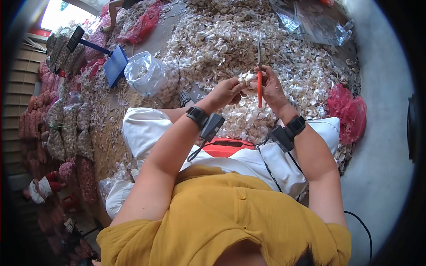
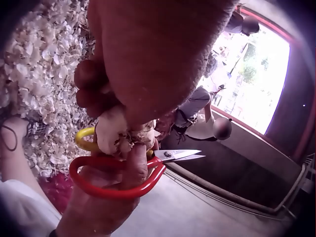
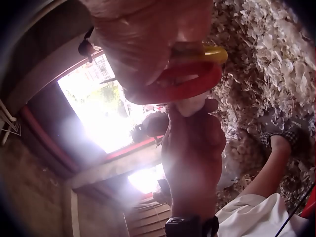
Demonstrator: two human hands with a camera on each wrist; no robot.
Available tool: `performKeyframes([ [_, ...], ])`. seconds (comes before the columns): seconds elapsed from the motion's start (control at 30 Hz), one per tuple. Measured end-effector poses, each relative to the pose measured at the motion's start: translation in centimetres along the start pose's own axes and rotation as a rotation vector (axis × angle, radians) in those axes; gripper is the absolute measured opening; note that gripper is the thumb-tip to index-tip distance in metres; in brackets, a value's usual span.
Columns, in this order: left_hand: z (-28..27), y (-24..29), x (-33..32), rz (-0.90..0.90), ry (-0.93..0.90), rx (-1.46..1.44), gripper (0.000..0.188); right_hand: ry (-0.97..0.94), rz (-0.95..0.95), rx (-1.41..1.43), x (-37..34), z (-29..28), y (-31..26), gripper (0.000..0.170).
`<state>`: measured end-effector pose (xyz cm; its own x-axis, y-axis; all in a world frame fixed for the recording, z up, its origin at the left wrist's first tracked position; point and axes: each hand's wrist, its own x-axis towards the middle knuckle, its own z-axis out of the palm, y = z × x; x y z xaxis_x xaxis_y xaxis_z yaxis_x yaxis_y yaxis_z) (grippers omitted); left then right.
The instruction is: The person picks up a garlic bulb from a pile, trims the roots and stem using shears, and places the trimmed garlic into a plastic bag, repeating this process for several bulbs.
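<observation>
Between both hands, in front of the body, is a pale garlic bulb (image 1: 247, 79). My left hand (image 1: 227, 92) pinches it between thumb and fingers. My right hand (image 1: 274, 92) holds a pair of scissors (image 1: 260, 91) with one red and one yellow handle loop. In the left wrist view the right thumb (image 2: 136, 168) passes over the red loop and lies against the garlic. There the blades (image 2: 180, 155) stand slightly apart and point away from the bulb. The right wrist view shows the red loop close under the right palm, with the left hand (image 3: 195, 143) opposite.
A wide heap of garlic skins and bulbs (image 1: 208, 44) covers the floor ahead. At the left stand a clear plastic bag (image 1: 144, 73), a blue scale (image 1: 116, 66) and filled mesh sacks (image 1: 66, 128). A pink net bag (image 1: 348, 113) lies at the right by the wall (image 1: 377, 133).
</observation>
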<state>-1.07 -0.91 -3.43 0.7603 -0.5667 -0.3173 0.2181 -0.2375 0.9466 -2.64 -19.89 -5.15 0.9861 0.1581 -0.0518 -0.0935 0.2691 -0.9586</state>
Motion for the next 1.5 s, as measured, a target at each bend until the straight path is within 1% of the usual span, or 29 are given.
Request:
performKeyframes([
  [0.03,0.0,0.3,-0.1,0.001,0.002,0.001,0.028,-0.001,-0.001,0.001,0.0,0.0,0.1,0.045],
  [0.1,0.1,1.0,-0.4,-0.062,0.012,-0.030,0.026,-0.011,-0.041,-0.103,0.0,-0.1,0.1,0.045],
  [0.13,0.0,0.9,-0.4,-0.061,0.013,-0.030,0.026,-0.011,-0.041,-0.104,0.0,0.0,0.0,0.045],
  [0.2,-0.2,0.6,-0.4,-0.036,-0.018,0.062,0.023,-0.023,-0.034,-0.145,-0.1,0.1,-0.3,0.046],
  [0.33,-0.2,0.7,-0.5,-0.024,-0.030,0.078,0.022,-0.031,-0.028,-0.116,-0.2,0.2,-0.7,0.046],
  [0.43,-0.3,0.9,-0.8,-0.042,-0.050,0.002,0.022,-0.035,-0.022,-0.096,-0.2,0.1,-0.9,0.047],
  [0.5,-0.4,0.9,-0.8,-0.041,-0.076,-0.112,0.023,-0.042,0.015,-0.001,-0.1,0.0,-0.9,0.047],
  [0.73,-1.0,0.7,-0.6,-0.048,-0.125,-0.114,0.016,-0.064,0.046,0.009,-0.1,0.0,-0.9,0.046],
  [0.8,-0.6,0.8,-0.6,-0.074,-0.057,-0.209,0.016,-0.068,0.064,0.127,0.0,0.0,-0.5,0.044],
  [0.83,-0.4,1.0,-0.6,-0.074,-0.057,-0.209,0.016,-0.069,0.064,0.126,0.0,0.1,-0.7,0.044],
  [0.9,0.2,1.3,-0.5,-0.120,0.077,-0.493,0.013,-0.013,0.045,0.144,-0.1,0.3,-1.3,0.040],
  [0.93,0.3,1.5,-0.5,-0.115,0.076,-0.490,0.013,-0.014,0.040,0.143,0.0,0.2,-1.1,0.040],
  [1.0,0.5,1.8,-0.5,-0.093,0.028,-0.468,0.015,0.072,0.036,0.171,0.2,0.0,-0.5,0.036],
  [1.1,0.4,1.0,0.1,-0.056,0.017,-0.490,0.019,0.066,0.032,0.236,-0.1,0.3,-1.3,0.035],
  [1.17,0.4,0.9,0.3,-0.039,0.027,-0.506,0.016,0.055,0.029,0.241,-0.2,0.2,-1.3,0.036],
  [1.23,0.0,1.0,0.6,-0.034,-0.010,-0.432,0.010,0.039,0.011,0.150,-0.3,0.3,-1.4,0.038],
  [1.27,0.2,1.2,0.6,-0.048,0.050,-0.394,0.005,0.041,-0.005,0.104,-0.3,0.4,-1.4,0.038],
  [1.3,0.2,1.5,0.5,-0.028,0.047,-0.396,0.005,0.038,-0.018,0.090,-0.3,0.6,-1.5,0.038],
  [1.37,-0.1,2.0,0.3,-0.033,0.104,-0.454,0.004,0.085,-0.035,0.061,-0.1,1.1,-1.9,0.037],
  [1.4,-0.3,1.8,0.4,-0.004,0.098,-0.517,0.004,0.080,-0.026,0.103,0.2,1.2,-2.0,0.037],
  [1.43,-0.4,1.9,0.4,0.017,0.093,-0.522,0.004,0.077,-0.038,0.086,0.2,1.6,-2.3,0.037],
  [1.5,-0.4,2.1,0.4,0.085,0.115,-0.618,0.004,0.189,-0.094,0.081,0.2,2.4,-3.0,0.037],
])
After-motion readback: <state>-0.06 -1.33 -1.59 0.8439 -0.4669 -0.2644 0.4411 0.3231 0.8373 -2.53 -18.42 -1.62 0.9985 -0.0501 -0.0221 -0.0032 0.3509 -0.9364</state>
